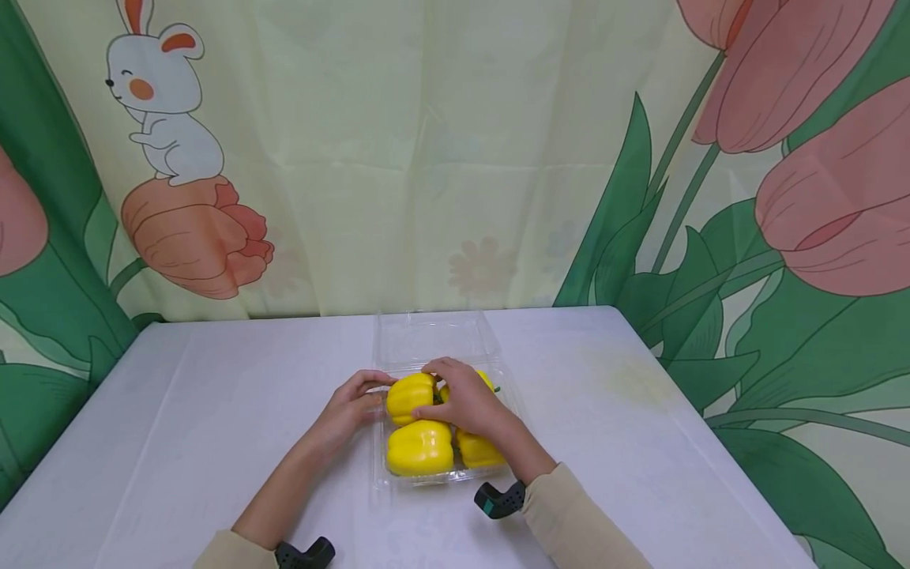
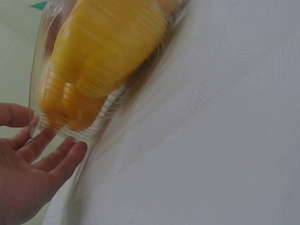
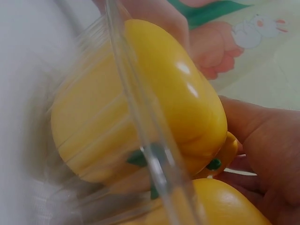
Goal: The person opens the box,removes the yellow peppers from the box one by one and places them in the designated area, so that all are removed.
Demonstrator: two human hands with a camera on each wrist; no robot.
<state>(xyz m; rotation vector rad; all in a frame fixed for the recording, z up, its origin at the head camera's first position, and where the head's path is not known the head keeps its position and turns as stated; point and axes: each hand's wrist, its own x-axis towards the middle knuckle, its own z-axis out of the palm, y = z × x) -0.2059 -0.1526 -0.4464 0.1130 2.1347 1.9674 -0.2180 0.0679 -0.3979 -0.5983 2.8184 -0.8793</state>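
Several yellow bell peppers sit in a clear plastic clamshell box (image 1: 441,478), its lid (image 1: 437,341) folded back on the far side. My right hand (image 1: 471,399) reaches over the box and grips the far-left bell pepper (image 1: 411,397), thumb on its near side and fingers at its far side. In front of it lies the near-left bell pepper (image 1: 419,449). Another bell pepper (image 1: 478,449) shows at the near right, while the far-right one is mostly covered by my right hand. My left hand (image 1: 350,407) touches the box's left wall with fingers extended, seen against the plastic in the left wrist view.
A white-covered table (image 1: 235,411) carries the box near its middle. Behind it hangs a curtain (image 1: 355,158) printed with a rabbit, tulips and leaves. Dark wrist cameras are strapped at both sleeves, the right one (image 1: 500,500) close to the box's near corner.
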